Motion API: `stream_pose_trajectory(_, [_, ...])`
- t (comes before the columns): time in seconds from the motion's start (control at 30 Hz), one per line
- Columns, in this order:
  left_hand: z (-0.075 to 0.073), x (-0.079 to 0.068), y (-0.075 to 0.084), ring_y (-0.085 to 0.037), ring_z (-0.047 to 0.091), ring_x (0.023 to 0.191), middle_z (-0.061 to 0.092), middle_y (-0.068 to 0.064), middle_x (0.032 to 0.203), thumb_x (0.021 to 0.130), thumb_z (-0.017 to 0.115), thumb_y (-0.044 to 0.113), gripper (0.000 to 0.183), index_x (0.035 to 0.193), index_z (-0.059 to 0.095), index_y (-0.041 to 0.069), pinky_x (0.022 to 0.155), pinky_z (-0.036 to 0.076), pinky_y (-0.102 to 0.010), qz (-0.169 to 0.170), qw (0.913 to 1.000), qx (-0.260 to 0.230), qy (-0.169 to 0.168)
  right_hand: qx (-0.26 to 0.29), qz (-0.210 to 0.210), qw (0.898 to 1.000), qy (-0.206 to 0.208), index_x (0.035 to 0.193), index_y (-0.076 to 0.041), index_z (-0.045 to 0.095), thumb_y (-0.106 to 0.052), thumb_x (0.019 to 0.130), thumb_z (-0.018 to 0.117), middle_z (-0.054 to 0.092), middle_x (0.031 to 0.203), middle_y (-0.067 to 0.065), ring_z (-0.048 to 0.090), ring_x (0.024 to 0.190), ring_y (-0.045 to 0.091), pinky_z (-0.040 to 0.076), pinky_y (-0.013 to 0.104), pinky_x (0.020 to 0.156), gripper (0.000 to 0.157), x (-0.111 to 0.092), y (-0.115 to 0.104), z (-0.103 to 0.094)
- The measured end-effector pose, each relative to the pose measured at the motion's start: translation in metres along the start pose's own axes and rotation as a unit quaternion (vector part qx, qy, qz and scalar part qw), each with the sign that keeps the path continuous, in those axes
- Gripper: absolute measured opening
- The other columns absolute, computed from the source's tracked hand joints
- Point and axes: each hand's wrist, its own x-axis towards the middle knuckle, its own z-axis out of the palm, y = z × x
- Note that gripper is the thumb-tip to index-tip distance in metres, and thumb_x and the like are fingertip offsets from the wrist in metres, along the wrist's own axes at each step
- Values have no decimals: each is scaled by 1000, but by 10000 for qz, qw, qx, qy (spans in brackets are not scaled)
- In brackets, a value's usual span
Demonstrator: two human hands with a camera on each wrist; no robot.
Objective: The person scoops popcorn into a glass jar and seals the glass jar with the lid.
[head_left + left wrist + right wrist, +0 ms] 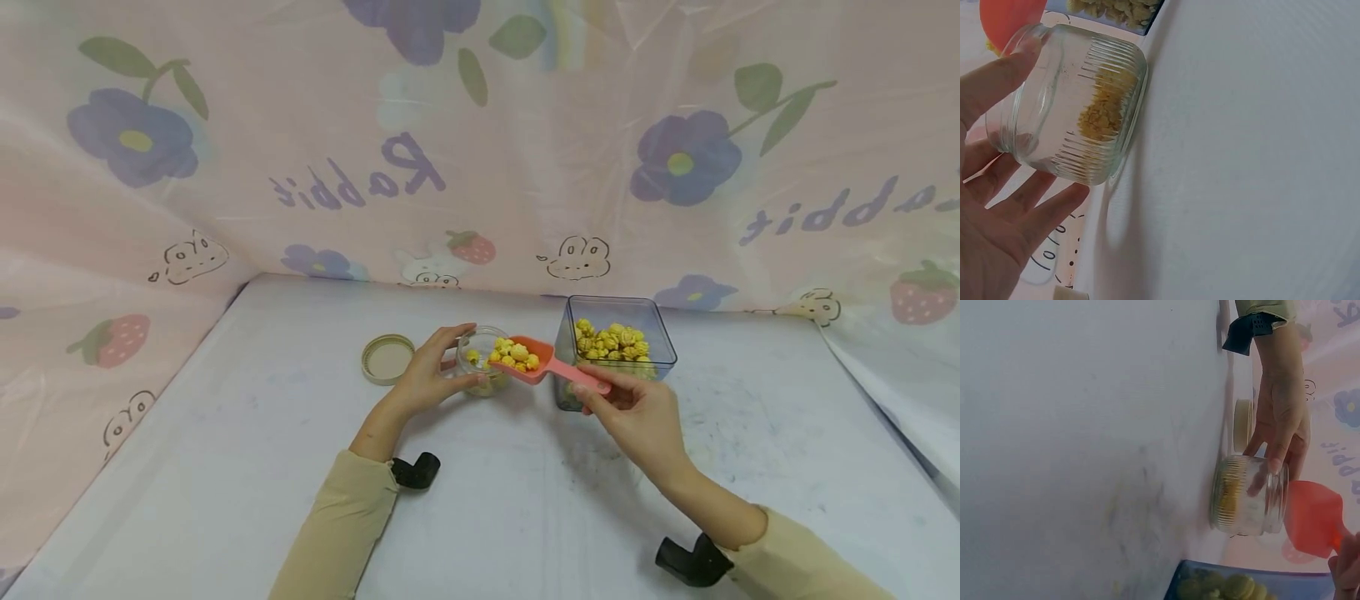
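Gripping jar (1066, 103) w/ L hand (430, 375), scoop (547, 361) w/ R hand (637, 414), scooped popcorn (516, 355) btwn hands, at jar rim

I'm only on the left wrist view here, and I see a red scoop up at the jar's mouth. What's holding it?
Observer: The right hand holds the scoop, as the head view shows.
Operator: I mostly get its underside. Is it loaded?
Observer: Yes, a heap of yellow popcorn sits in it.
Operator: And the container cut off at the top of my picture, is its top covered?
Observer: No, it's open, and the popcorn inside lies below the rim.
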Motion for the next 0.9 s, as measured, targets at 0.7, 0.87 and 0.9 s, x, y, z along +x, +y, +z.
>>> stream_pose_trajectory(0.7, [0, 1, -2, -34, 39, 133, 43, -14, 140, 79, 78, 10, 75, 144, 40, 8, 102, 45, -45, 49, 10000, -80, -27, -669, -538, 9958, -331, 100, -3, 74, -10, 81, 75, 65, 74, 3, 55, 58, 7, 46, 19, 48, 20, 27, -21, -10])
stream_pose_trajectory(0.87, [0, 1, -2, -37, 40, 131, 43, -16, 140, 79, 79, 10, 76, 144, 40, 6, 101, 46, -47, 150, 9998, -100, -17, -770, -682, 9939, -388, 96, -4, 74, -9, 81, 74, 62, 72, 1, 53, 55, 6, 43, 19, 47, 16, 34, -26, -13])
stream_pose_trajectory(0.9, [0, 1, -2, -37, 40, 131, 43, -16, 140, 79, 79, 10, 76, 144, 40, 6, 101, 46, -48, 159, 9998, -106, -17, -800, -723, 9934, -391, 95, -4, 74, -9, 81, 74, 62, 71, 1, 53, 55, 6, 43, 19, 46, 15, 35, -27, -14])
